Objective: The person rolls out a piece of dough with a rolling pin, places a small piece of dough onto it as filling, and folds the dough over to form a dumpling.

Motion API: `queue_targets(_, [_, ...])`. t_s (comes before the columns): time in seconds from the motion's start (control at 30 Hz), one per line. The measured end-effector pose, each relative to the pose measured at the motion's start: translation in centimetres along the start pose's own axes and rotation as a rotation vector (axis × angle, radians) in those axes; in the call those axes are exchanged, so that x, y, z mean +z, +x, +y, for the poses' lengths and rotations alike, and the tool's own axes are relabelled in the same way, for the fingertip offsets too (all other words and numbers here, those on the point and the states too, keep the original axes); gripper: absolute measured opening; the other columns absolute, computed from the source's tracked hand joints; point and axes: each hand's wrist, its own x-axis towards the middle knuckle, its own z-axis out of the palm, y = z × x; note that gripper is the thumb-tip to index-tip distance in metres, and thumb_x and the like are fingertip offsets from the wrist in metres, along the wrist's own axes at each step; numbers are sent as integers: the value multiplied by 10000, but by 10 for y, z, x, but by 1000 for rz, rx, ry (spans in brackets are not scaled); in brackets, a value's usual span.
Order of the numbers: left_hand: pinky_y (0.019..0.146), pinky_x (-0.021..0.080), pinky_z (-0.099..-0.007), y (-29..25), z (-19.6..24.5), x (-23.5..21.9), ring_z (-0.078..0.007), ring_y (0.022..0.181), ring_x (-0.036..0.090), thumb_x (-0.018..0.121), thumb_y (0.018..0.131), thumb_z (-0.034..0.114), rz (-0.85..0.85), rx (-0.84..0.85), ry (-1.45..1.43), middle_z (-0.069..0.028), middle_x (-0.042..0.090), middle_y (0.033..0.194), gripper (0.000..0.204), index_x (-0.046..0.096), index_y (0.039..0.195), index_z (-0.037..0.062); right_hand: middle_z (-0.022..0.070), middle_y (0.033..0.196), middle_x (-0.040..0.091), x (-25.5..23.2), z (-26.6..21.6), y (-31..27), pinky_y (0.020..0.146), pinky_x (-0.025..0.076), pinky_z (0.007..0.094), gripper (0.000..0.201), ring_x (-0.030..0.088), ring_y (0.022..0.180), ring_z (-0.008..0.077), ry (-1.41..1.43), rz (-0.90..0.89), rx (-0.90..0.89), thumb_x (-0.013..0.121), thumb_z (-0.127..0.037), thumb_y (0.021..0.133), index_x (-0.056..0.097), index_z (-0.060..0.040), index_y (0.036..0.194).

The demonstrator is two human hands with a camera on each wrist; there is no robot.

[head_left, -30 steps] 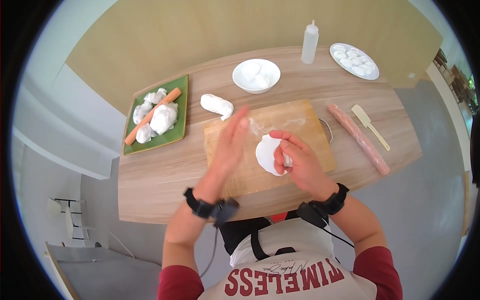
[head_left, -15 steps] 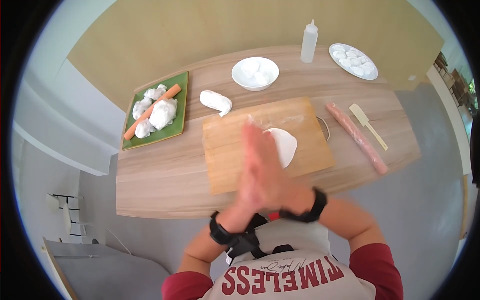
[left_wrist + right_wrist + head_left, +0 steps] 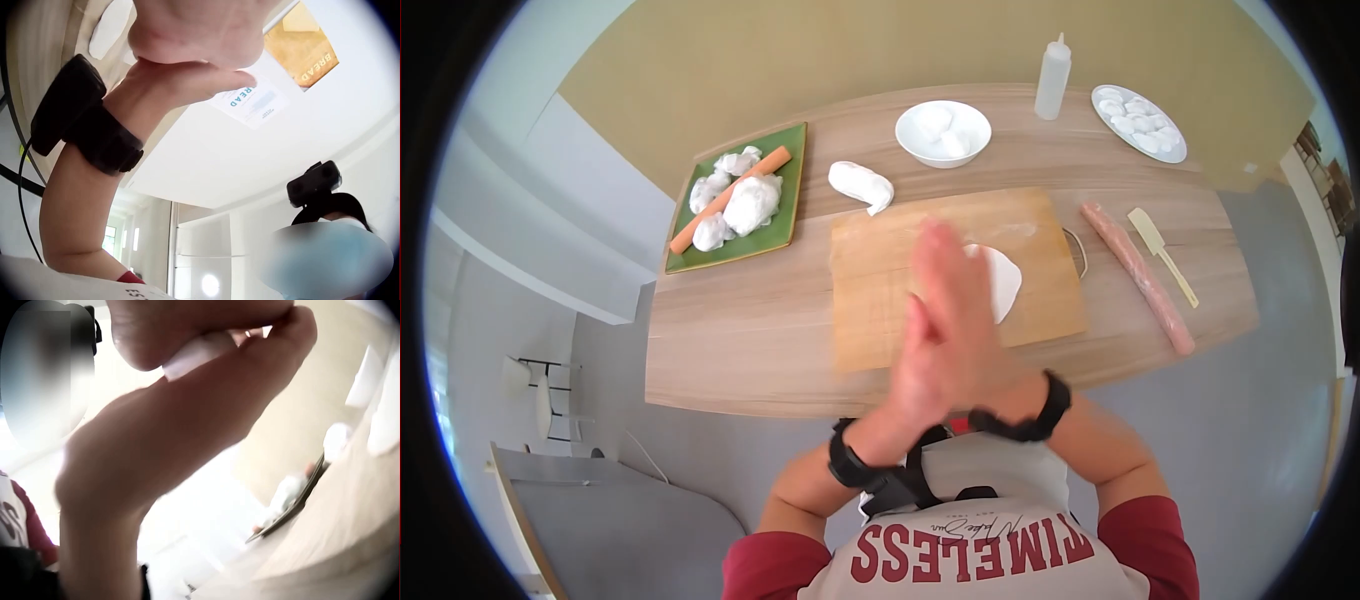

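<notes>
Both hands are pressed palm to palm above the wooden board [image 3: 870, 300], with fingers straight and blurred. The left hand [image 3: 912, 385] is on the left, and the right hand [image 3: 965, 315] leans against it. A small white piece [image 3: 200, 356] shows between the palms in the right wrist view, below the right hand [image 3: 187, 322] and against the left hand [image 3: 250, 375]. In the left wrist view the left hand [image 3: 197, 28] is at the top and the right hand [image 3: 169, 84] meets it. A flat white disc [image 3: 1004, 285] lies on the board, partly hidden by the hands.
Around the board are a green tray [image 3: 785, 220] with wrapped white lumps and an orange stick, a white bundle [image 3: 860, 184], a bowl [image 3: 970, 157], a bottle [image 3: 1053, 85], a plate [image 3: 1107, 115] of white pieces, a pink wrapped roll [image 3: 1135, 275] and a spatula [image 3: 1165, 255].
The hands were apart, the right one pinching something small and white; they have come together palm to palm. The head view has shifted slightly, moving the table to the right and up.
</notes>
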Motion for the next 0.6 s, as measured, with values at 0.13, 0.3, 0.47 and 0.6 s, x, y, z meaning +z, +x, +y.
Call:
queue_targets(0.13, [1105,181,-391,-7,-2,32,-206,1373,185,223,947,543,170,-241,83,-62,159,1499,699,96,1448,73,253,1339,378,-5,-2,-10,1016,195,580,491,330,1261,435,104,-47,-9,466,-232,844,437,13,1269])
queue_targets(0.3, [1098,194,-410,-10,-3,19,-243,1371,181,246,948,516,196,91,117,-88,152,1499,676,111,1449,83,248,1375,339,-3,0,-5,1030,170,559,555,301,1281,424,13,-65,57,411,-288,875,367,45,1317])
queue_targets(0.47, [1059,279,-393,-13,1,21,-208,1308,315,390,971,350,133,-219,235,-105,318,1417,545,221,1406,68,214,1396,325,-9,48,3,1006,221,521,525,355,1243,369,96,111,125,321,-300,945,312,27,1356])
queue_targets(0.6, [995,370,-384,0,11,-1,-218,1205,450,441,962,271,246,-251,-47,-129,499,1252,401,377,1294,55,150,1332,404,-29,40,6,963,333,380,534,445,1140,243,653,57,606,258,-380,986,329,0,1355])
